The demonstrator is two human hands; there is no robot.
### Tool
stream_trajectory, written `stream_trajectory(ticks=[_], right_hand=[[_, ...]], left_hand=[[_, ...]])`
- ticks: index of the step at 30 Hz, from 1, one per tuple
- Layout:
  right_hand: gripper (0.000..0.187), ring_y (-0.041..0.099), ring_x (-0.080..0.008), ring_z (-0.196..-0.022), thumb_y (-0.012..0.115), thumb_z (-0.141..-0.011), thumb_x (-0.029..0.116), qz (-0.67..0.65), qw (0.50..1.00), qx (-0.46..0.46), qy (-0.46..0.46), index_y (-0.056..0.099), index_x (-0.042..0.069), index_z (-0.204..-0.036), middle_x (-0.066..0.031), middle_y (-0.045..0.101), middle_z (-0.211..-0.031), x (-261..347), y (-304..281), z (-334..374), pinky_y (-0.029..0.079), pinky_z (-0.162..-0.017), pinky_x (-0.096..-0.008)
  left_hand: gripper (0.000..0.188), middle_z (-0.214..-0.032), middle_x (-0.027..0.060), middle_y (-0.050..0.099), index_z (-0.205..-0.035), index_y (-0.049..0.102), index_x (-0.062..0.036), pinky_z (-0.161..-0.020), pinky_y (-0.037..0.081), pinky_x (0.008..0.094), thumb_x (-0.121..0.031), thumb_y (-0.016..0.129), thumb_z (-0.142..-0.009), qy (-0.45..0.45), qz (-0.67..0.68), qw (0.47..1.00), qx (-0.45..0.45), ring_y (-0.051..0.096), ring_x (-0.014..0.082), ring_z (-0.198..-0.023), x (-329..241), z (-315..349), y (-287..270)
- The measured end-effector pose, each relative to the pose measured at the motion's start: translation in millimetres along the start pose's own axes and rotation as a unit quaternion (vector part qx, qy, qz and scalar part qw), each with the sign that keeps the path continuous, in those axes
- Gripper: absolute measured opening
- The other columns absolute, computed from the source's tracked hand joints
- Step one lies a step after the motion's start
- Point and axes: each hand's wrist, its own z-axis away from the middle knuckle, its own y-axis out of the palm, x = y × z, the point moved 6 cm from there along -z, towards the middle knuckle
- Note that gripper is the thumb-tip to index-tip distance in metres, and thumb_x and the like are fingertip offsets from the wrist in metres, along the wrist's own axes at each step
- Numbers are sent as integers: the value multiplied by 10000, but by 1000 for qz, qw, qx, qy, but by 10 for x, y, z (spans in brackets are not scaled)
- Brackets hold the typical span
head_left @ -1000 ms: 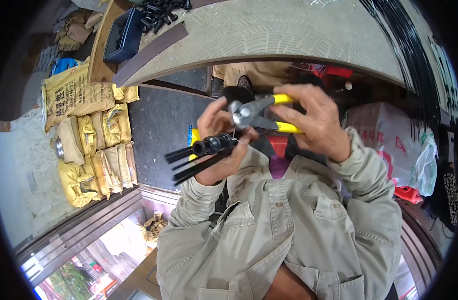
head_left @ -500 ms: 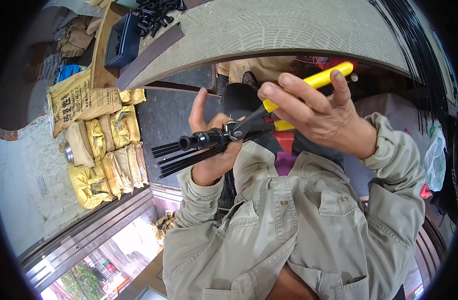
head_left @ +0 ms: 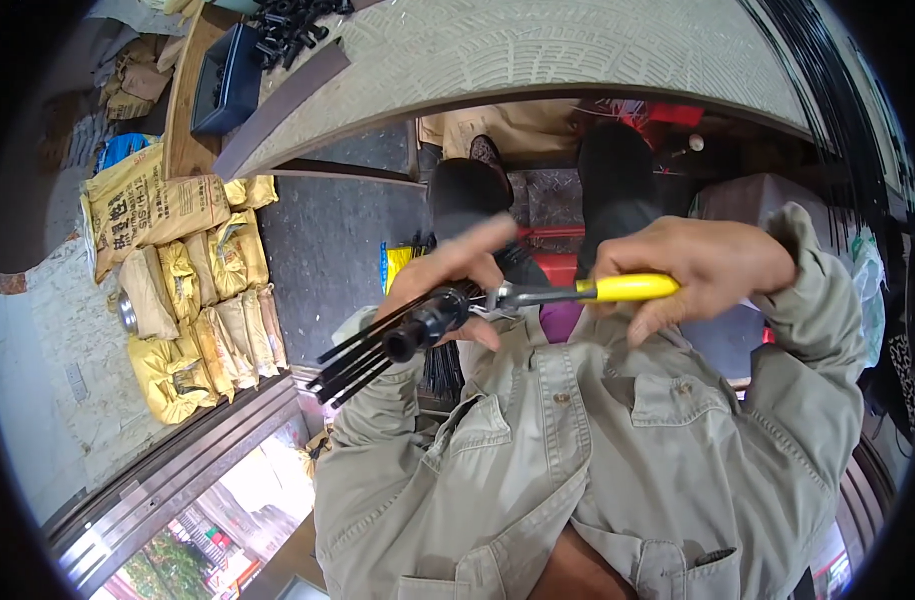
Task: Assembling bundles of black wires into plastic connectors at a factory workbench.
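My left hand [head_left: 448,270] is closed around a black tubular fitting [head_left: 423,325] with several thin black rods [head_left: 353,375] beside it, like part of an umbrella frame. Its index finger is stretched out and blurred by motion. Yellow-handled pliers [head_left: 633,288] lie in my right hand [head_left: 693,265], the fingers over the handles and the thumb below. The metal jaws of the pliers reach the far end of the fitting, close to my left fingers. A thin bit of wire shows at the jaws. Whether they grip it I cannot tell.
A worktable [head_left: 578,60] with a patterned top curves across the front. On its left stand a blue bin [head_left: 228,85] and a heap of black fittings [head_left: 293,30]. Yellow-brown sacks [head_left: 173,270] lie on the left. Long black rods [head_left: 828,110] hang at the right.
My right hand has turned over and come down, bringing the pliers from a steep slant to nearly level, their handles closer together. The left hand and fitting have tilted and moved slightly lower.
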Motion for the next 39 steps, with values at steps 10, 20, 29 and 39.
stream_trajectory(ticks=[10, 20, 29, 39], right_hand=[[682, 602, -315, -763, 702, -723, 131, 294, 929, -223, 22, 322, 26, -1279, -172, 533, -1070, 260, 24, 60, 504, -671, -339], [655, 595, -176, -649, 649, -807, 169, -191, 979, -74, -6, 266, 83, -1330, -121, 507, -1016, 102, 18, 38, 501, -583, -281], [274, 545, -259, -935, 613, -682, 91, 551, 725, -413, 17, 593, 31, -949, -130, 522, -1080, 243, -5, 94, 404, -805, -404], [307, 452, -157, -1125, 677, -741, 135, 698, 495, -512, -72, 637, 158, -1044, -13, 442, -1132, 20, -181, -216, 242, -1020, -441]], left_hand=[[633, -1009, 80, 570, -1049, 576, 8, -762, 407, 284, -479, 704, -666, 3, -12, 987, -161, 532, 153, -890, 94, 54, -35], [531, -1018, 100, 574, -1058, 571, 5, -827, 404, 287, -357, 726, -701, -23, 90, 992, -84, 544, 184, -926, 173, 5, -67], [603, -1061, 46, 527, -1210, 435, -26, -838, 389, 254, -245, 736, -735, -7, 111, 983, -143, 504, 118, -948, 121, -59, -21], [727, -874, 48, 542, -1218, 377, -16, -685, 440, 223, -300, 775, -680, -133, 121, 966, -183, 529, 95, -767, 124, -46, -35]])
